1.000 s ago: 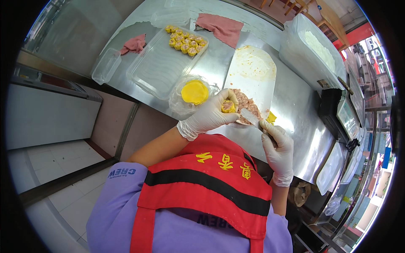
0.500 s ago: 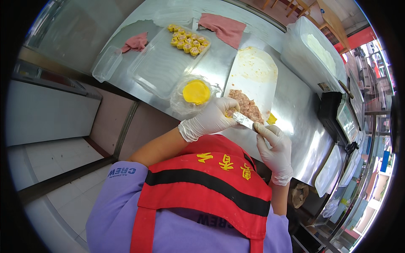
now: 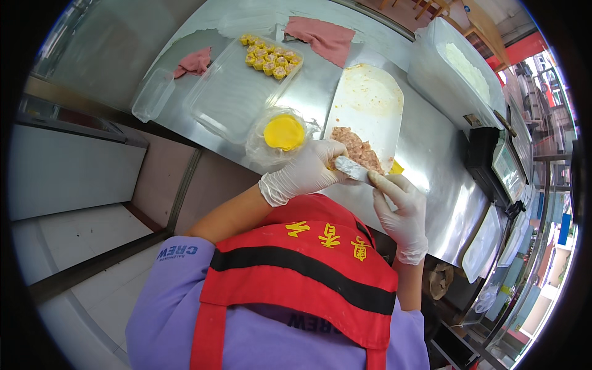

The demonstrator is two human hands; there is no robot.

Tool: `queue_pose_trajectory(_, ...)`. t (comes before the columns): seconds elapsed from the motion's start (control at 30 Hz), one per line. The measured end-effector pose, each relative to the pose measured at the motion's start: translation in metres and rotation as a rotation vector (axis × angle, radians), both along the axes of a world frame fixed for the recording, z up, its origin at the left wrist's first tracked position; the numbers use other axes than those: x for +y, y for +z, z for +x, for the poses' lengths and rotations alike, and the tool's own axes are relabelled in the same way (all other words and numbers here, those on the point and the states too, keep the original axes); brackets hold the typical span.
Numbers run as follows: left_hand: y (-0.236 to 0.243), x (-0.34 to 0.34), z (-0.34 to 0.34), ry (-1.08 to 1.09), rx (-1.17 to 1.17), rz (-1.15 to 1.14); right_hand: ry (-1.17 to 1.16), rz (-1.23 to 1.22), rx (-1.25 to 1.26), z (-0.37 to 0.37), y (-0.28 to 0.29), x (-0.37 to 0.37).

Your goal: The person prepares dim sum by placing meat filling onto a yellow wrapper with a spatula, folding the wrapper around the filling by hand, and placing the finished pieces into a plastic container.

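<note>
My gloved left hand point(image 3: 305, 168) is closed around a small dumpling in a yellow wrapper, mostly hidden by the fingers and the blade. My gloved right hand point(image 3: 402, 213) grips a short flat metal spatula point(image 3: 352, 168), whose smeared blade lies at the left fingertips, over the dumpling. Just beyond the hands, minced meat filling point(image 3: 356, 148) is heaped on the near end of a white tray point(image 3: 370, 92). Left of it, a stack of round yellow wrappers point(image 3: 283, 132) rests on clear plastic film. Finished open-topped dumplings point(image 3: 271, 57) sit at the far end of a clear plastic tray point(image 3: 225, 102).
A steel table point(image 3: 431, 172) carries everything. Pink cloths point(image 3: 320, 38) lie at the back, and a small clear container point(image 3: 153, 95) stands at far left. On the right are a large clear bin point(image 3: 453, 74) with white powder and a black device with a screen point(image 3: 507, 169).
The spatula's blade has shifted slightly left and now covers the dumpling, whose filling showed beside it before. The view has moved slightly; both hands keep their grips.
</note>
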State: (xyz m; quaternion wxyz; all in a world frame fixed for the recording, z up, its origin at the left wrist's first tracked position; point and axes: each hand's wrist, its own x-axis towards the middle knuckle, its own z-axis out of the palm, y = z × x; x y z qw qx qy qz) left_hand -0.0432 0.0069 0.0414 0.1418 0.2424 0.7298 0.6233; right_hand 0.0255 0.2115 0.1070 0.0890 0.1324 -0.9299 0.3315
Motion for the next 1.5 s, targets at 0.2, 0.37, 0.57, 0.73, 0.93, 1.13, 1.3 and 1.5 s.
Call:
queue_pose_trajectory(0.2, -0.018, -0.016, -0.008, 0.126, -0.158, 0.062, -0.119, -0.168, -0.208, 0.008, -0.011, 0.032)
queue_pose_trajectory(0.37, -0.029, -0.048, -0.021, 0.154, -0.781, 0.679, -0.198, -0.333, -0.199, 0.013, -0.024, 0.036)
queue_pose_trajectory(0.57, -0.044, -0.089, -0.032, 0.414, -0.758, 0.814, -0.241, -0.313, -0.320, 0.011, -0.034, 0.030)
queue_pose_trajectory(0.73, -0.064, -0.120, -0.046, 0.478, -0.490, 0.490, -0.214, -0.275, -0.334, 0.006, -0.050, 0.033)
queue_pose_trajectory(0.93, -0.071, -0.136, -0.064, 0.503, -0.391, 0.473, -0.230, -0.298, -0.393, -0.003, -0.054, 0.034)
queue_pose_trajectory(1.13, -0.083, -0.140, -0.092, 0.649, -0.335, 0.371, -0.246, -0.310, -0.416, -0.017, -0.060, 0.036)
queue_pose_trajectory(1.3, -0.099, -0.164, -0.134, 0.788, -0.293, 0.186, -0.263, -0.284, -0.451, -0.030, -0.058, 0.034)
queue_pose_trajectory(1.5, -0.132, -0.199, -0.210, 0.994, 0.111, -0.182, -0.253, -0.263, -0.455, -0.043, -0.065, 0.040)
